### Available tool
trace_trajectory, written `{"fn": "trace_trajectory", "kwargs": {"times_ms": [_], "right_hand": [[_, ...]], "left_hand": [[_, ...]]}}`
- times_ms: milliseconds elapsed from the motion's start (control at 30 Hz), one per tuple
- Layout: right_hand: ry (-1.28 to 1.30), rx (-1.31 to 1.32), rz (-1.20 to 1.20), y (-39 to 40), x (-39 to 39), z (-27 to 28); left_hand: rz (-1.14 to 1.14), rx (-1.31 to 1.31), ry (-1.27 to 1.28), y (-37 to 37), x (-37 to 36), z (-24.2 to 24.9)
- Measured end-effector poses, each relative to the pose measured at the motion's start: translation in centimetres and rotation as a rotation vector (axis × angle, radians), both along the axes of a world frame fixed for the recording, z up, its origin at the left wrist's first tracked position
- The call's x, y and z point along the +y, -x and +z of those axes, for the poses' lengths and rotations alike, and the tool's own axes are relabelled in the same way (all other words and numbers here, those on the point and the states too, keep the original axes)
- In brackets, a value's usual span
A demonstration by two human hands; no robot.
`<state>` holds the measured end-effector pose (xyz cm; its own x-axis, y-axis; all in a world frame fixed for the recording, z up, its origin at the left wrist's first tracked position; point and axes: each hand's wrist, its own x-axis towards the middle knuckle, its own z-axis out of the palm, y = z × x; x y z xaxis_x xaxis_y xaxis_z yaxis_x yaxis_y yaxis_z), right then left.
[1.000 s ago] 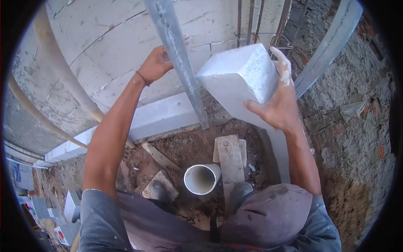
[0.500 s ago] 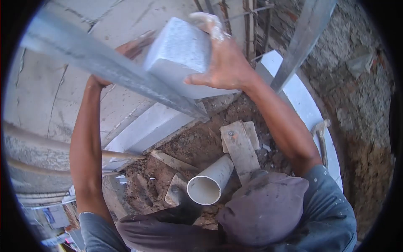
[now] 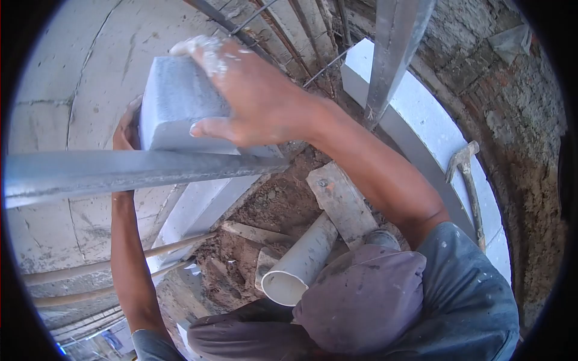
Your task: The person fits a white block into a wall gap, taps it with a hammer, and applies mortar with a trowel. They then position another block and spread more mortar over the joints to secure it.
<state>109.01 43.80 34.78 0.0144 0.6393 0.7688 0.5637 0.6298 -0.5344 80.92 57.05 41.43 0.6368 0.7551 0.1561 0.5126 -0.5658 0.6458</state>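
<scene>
Both my hands hold a white lightweight concrete block up against the white block wall. My right hand, smeared with white mortar, grips its top and near face. My left hand holds its far left end and is partly hidden behind the block. A long grey metal bar runs across just below the block and crosses my left forearm.
A second metal bar stands at upper right beside rebar. A low course of white blocks curves along the brick wall, with a hammer on it. Below lie a white PVC pipe, wooden planks and loose soil.
The block has swung left and towards the wall, carried by both hands. The view has turned left, so the grey bar now lies level across the picture.
</scene>
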Motion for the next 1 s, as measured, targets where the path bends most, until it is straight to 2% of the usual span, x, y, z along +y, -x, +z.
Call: {"fn": "trace_trajectory", "kwargs": {"times_ms": [33,100,167,333,467,567,633,1000], "right_hand": [[-0.043,0.078,-0.018,-0.5,-1.0,-0.3],[0.004,0.165,0.028,-2.9,-3.9,-0.6],[0.038,0.25,0.055,-5.2,-6.9,-1.9],[0.308,0.638,0.052,-6.9,-12.3,-8.1],[0.416,0.623,-0.024,-7.2,-14.1,-9.7],[0.418,0.601,0.066,-7.3,-14.5,-9.9],[0.523,0.664,0.13,-7.2,-14.8,-10.0],[0.493,0.696,0.105,-6.7,-14.9,-11.2]], "left_hand": [[-0.031,0.098,-0.086,-0.7,-0.4,0.4],[-0.045,0.174,-0.103,-2.1,-1.0,0.7],[0.083,0.358,-0.157,-3.4,-1.5,0.7],[0.042,0.474,-0.122,-6.6,-2.7,0.2],[-0.021,0.422,-0.01,-8.0,-2.0,-1.2],[0.0,0.448,0.005,-8.7,-0.9,-1.9],[0.024,0.446,-0.03,-9.3,-1.2,-2.1],[0.03,0.453,-0.049,-11.3,-0.8,-2.7]]}}
